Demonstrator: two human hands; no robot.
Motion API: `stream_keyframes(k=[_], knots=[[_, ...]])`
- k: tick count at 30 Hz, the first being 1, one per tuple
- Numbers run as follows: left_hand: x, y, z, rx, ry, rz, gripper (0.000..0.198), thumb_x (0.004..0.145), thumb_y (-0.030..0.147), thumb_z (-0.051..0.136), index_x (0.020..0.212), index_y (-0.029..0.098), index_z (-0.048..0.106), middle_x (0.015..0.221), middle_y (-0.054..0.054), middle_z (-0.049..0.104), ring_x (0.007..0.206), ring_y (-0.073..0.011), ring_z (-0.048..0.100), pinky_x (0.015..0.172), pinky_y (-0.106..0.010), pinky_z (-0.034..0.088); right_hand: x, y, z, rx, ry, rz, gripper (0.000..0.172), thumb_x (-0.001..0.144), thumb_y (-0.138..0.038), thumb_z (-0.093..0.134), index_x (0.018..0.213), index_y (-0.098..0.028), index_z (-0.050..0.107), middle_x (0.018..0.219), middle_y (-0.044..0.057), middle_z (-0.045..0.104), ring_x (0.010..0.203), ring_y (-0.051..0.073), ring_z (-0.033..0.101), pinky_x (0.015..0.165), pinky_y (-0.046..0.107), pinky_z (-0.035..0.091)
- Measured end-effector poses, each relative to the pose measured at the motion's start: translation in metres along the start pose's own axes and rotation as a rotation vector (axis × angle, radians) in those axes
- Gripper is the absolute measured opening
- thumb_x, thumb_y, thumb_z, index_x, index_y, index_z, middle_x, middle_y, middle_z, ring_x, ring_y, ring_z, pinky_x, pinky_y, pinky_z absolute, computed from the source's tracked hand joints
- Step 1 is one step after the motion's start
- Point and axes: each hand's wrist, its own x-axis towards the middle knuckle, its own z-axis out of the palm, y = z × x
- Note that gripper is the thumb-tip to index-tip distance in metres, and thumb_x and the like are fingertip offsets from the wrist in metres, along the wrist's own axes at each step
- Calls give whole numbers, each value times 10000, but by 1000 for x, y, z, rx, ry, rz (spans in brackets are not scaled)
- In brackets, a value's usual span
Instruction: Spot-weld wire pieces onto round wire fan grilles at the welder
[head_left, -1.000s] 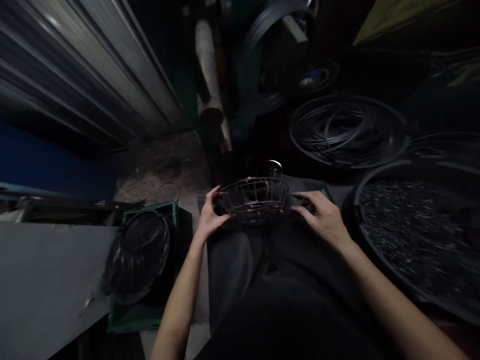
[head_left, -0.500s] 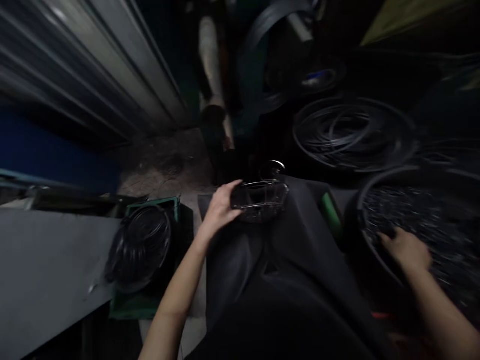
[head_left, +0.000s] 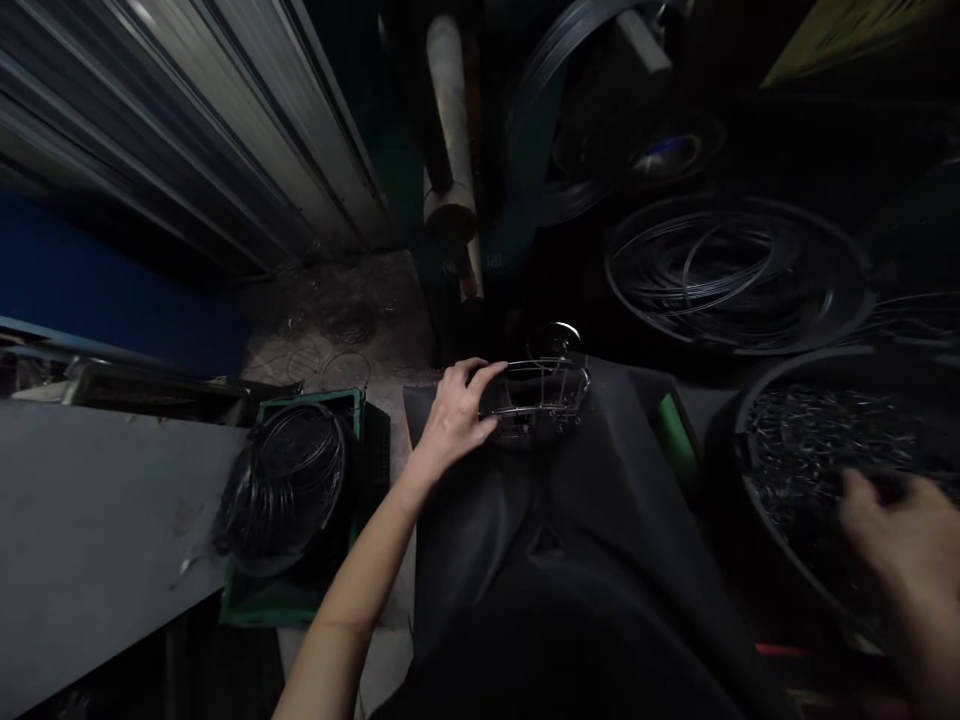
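A dim workshop is surrounding the person, and black cloth [head_left: 607, 520] is covering the near middle. On the near right, the right hand [head_left: 896, 530] is hovering over or reaching into a black tub [head_left: 766, 515]; blur is hiding which, and whether the fingers are holding anything cannot be told. Small metal bits [head_left: 810, 425] are filling much of that tub. On the near left, a grey board [head_left: 105, 520] is lying beside a green crate [head_left: 266, 606], which is bearing a bundle of dark wire [head_left: 292, 480].

Farther on, the left hand [head_left: 456, 408] is gripping the left end of a wire frame [head_left: 547, 408], thumb below and fingers above. The frame is sitting at the far part of the cloth, with a shiny ring [head_left: 568, 328] showing just behind it. A green bar [head_left: 676, 430] is leaning between cloth and tub.

Beyond, a second tub [head_left: 851, 312] is holding coiled wire [head_left: 697, 275]. A pale pipe [head_left: 448, 90] is standing past the frame, and ribbed metal sheeting [head_left: 210, 110] is rising at the far left.
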Motion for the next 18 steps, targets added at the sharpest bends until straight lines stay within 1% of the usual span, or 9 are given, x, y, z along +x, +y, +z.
stream_keyframes(k=[2,3,5,7,9,11,13,15,18], knots=[[2,-1,0,-22,-9,17,677,698,137,624,1327,249,399,1248,-86,427,1166,-253,435,1016,-411,392,-26,-36,-13,170,79,13,300,760,-631,457,780,-346,550,747,165,585,864,335,609,722,527,434],[3,-1,1,-35,-9,20,676,692,134,626,1321,242,405,1242,-87,425,1164,-252,435,1021,-409,389,-40,-55,-13,223,77,-69,276,790,-610,468,844,-361,573,835,156,614,881,306,612,736,492,448],[5,-2,2,-63,-8,4,673,686,126,623,1315,235,412,1226,-84,425,1156,-250,439,1021,-409,391,-68,-86,-1,246,-16,-309,305,836,-591,452,918,-335,596,923,129,638,862,281,619,742,460,470],[5,-2,2,-92,-11,-17,654,684,119,615,1298,239,426,1199,-75,439,1137,-244,453,1009,-402,404,-88,-106,18,322,-164,-516,405,820,-630,446,829,-261,611,832,98,659,772,267,637,702,437,501],[5,-2,0,-118,-9,-11,625,686,119,611,1275,247,443,1170,-66,460,1119,-237,464,998,-390,417,-99,-120,31,421,-254,-508,417,800,-621,497,794,-224,623,758,56,670,678,222,638,639,378,523],[5,-1,-4,-123,22,-2,614,686,118,616,1261,254,448,1160,-65,468,1113,-236,465,997,-389,419,-102,-140,31,542,-331,-401,356,775,-560,591,830,-212,645,732,26,679,620,179,632,586,313,530],[6,1,-8,-98,77,-20,624,685,105,615,1266,249,439,1171,-74,456,1119,-241,457,997,-399,414,-102,-171,22,681,-444,-347,313,739,-502,668,834,-204,655,712,20,682,598,164,635,562,281,533],[8,4,-11,-49,127,-46,637,684,84,602,1276,244,429,1181,-82,437,1122,-246,447,986,-407,413,-102,-208,16,805,-578,-368,317,702,-492,706,775,-190,645,679,26,676,585,169,640,559,283,539],[10,7,-14,30,170,-49,643,692,64,574,1288,246,416,1173,-82,425,1119,-244,435,969,-405,409,-103,-255,22,905,-727,-380,347,675,-508,715,723,-179,618,633,26,660,573,172,637,552,283,533]])
